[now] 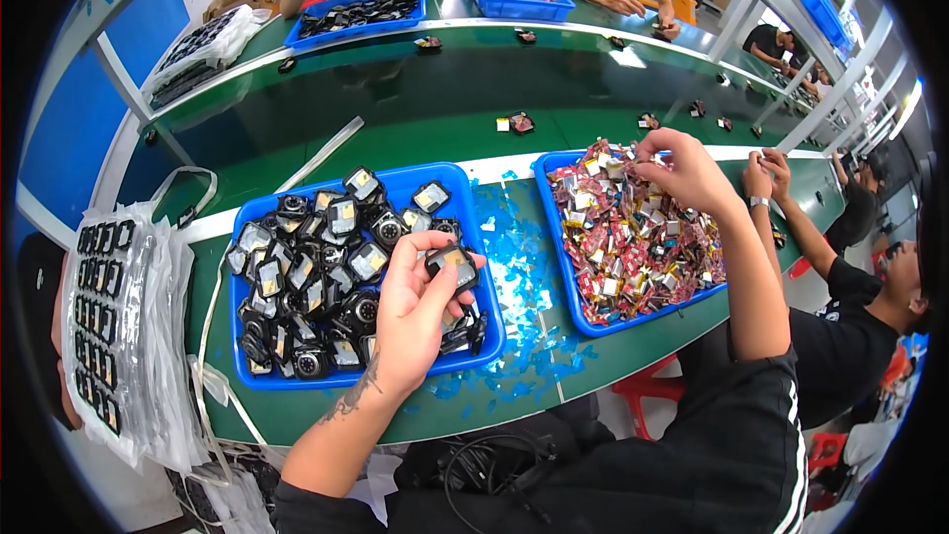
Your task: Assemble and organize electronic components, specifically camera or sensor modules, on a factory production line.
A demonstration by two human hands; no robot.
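The left hand [415, 311] holds a small black square part [452, 265] just above the near right corner of a blue tray [473, 200]. The fingers and thumb are curled around the part and pinch it by its sides. The tray is full of more black parts [316, 277], all piled up, some with shiny square faces.

The right hand [682, 170] reaches out over a second blue tray [554, 163] to the right. This tray is heaped with little red and silver pieces [623, 247]. The fingertips are bunched together at the top of the heap and seem to pinch one small piece, but it is too small to see clearly.

Both trays sit on a green table [445, 109]. Bits of blue film [519, 267] lie on the table between them. To the left, a stack of clear bags [119, 326] holds rows of black parts. Another person's hands [766, 173] work just beside the right tray. Across the table, more people sit by blue trays.
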